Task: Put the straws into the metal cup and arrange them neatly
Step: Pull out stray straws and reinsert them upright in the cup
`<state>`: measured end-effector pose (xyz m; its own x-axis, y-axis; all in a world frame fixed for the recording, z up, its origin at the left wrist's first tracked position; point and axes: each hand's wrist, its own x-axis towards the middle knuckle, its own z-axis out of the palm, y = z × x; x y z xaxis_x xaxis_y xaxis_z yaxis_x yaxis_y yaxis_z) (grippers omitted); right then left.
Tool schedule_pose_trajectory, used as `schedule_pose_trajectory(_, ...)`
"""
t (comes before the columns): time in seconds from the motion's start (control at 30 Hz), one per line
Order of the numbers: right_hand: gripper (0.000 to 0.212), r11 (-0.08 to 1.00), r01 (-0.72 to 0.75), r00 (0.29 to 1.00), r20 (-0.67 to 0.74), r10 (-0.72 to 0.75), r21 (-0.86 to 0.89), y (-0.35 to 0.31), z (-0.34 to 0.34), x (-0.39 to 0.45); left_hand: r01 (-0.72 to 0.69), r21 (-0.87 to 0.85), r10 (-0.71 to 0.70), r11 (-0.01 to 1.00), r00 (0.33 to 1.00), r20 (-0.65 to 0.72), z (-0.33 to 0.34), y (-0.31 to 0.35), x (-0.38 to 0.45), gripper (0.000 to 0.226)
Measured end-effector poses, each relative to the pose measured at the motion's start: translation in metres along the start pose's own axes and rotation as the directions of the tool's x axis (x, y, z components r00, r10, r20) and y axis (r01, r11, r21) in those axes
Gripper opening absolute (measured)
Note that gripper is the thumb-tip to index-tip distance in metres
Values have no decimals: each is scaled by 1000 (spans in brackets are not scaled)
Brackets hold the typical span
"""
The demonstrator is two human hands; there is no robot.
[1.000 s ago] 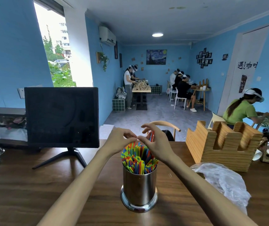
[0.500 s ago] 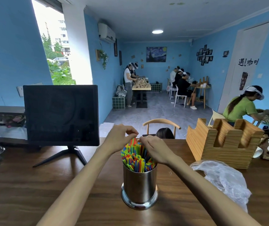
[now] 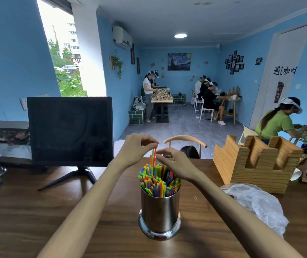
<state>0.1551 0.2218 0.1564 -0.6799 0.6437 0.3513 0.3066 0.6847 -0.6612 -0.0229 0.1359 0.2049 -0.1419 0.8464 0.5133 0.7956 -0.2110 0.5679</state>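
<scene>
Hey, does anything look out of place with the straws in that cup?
Yes. A green and a red straw stick up well above the rest of the bundle in the cup. The left hand pinches their tops; the right hand rests on the bundle. No straws show on the table.

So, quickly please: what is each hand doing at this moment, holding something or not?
Left hand: pinches the tops of raised straws above the metal cup.
Right hand: fingers curled over the straws; whether it grips any cannot be told.
</scene>
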Motion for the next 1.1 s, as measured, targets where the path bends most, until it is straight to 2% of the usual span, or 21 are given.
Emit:
schedule_pose_trajectory(0.17,29,996,53,998,-25,-52,77,-10,5,4,-91,-27,84,995,975,-205,-10,24,0,12)
schedule_pose_trajectory(0.3,17,983,103,989,-121,-84,153,-19,5,4,-120,-67,94,991,946,-311,-19,38,0,14)
schedule_pose_trajectory(0.4,14,969,136,980,-173,-100,207,-24,4,2,-92,-155,40,984,949,-314,-19,40,-4,24)
schedule_pose_trajectory(0.53,15,960,140,982,-155,-105,242,-26,3,2,-61,-267,-23,962,953,-304,-14,38,-8,38)
schedule_pose_trajectory(0.73,11,970,136,985,-130,-111,201,-23,-2,2,-34,-394,-86,919,955,-283,-13,40,-8,56)
schedule_pose_trajectory(0.8,11,970,145,984,-131,-121,196,-24,-3,1,-25,-412,-91,911,961,-260,-13,39,-8,55)
schedule_pose_trajectory(0.97,13,965,144,984,-135,-117,217,-24,-3,1,-31,-393,-73,919,966,-249,-13,38,-8,34)
schedule_pose_trajectory(1.1,14,951,134,980,-180,-85,280,-26,-2,-1,-34,-420,-99,907,952,-290,-14,37,-9,34)
